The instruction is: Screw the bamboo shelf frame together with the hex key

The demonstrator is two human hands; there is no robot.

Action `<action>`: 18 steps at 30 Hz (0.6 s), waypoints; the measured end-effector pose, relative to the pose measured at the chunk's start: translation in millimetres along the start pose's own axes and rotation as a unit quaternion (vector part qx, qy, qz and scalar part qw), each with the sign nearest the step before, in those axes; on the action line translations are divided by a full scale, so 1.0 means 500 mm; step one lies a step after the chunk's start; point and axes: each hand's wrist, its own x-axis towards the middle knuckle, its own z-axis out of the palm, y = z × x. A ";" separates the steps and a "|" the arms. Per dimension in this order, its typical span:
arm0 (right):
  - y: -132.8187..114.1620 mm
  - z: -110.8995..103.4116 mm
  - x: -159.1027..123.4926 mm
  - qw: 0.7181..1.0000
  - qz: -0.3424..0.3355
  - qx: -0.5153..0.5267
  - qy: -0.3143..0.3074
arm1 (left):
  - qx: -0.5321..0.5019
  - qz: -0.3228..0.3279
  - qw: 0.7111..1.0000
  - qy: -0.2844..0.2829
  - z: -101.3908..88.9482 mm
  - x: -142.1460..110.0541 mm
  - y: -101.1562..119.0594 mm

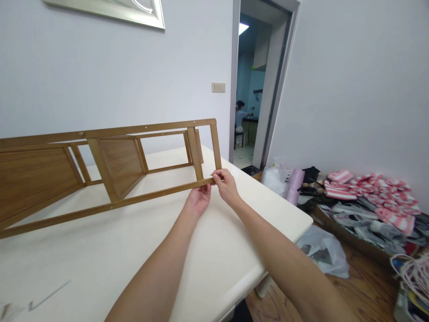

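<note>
A brown wooden shelf frame point(161, 193) with slatted rails and solid panels lies on its side across the white table point(140, 250). At its near right corner, my right hand point(227, 185) closes thumb and fingers on the lower rail. Just left of it, my left hand point(199, 199) is turned palm up, its curled fingers gripping the same rail from below. The fingertips of both hands almost meet, and whether a small part sits between them is hidden. A hex key point(50, 295) lies on the table at the lower left.
A small blurred piece point(6, 311) lies beside the hex key. Right of the table are a plastic bag point(323, 250), a pink roll point(294, 185), striped cloth items point(378, 192), a box of shoes point(362, 223) and coiled cord point(414, 277). A person point(239, 118) sits beyond the doorway.
</note>
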 end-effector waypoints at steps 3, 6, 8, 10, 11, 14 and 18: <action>-0.006 -0.001 -0.002 1.000 -0.016 -0.018 -0.001 | -0.030 -0.030 0.999 -0.012 0.006 -0.004 0.003; -0.008 -0.002 -0.003 0.998 -0.043 -0.046 0.006 | -0.047 -0.046 0.998 -0.017 0.009 -0.005 0.004; -0.006 -0.003 -0.004 0.998 -0.051 -0.045 0.005 | -0.054 -0.052 0.997 -0.020 0.010 -0.005 0.003; -0.002 -0.005 -0.005 0.998 -0.049 -0.038 0.000 | -0.058 -0.056 0.997 -0.022 0.009 -0.005 0.002; 0.001 -0.006 -0.005 0.998 -0.047 -0.038 -0.001 | -0.059 -0.057 0.996 -0.022 0.009 -0.005 0.001; 0.007 -0.009 -0.005 0.998 -0.045 -0.053 0.005 | -0.063 -0.058 0.996 -0.023 0.008 -0.004 -0.001; 0.008 -0.009 -0.004 0.993 -0.068 -0.090 0.027 | -0.072 -0.057 0.995 -0.025 0.010 -0.006 0.000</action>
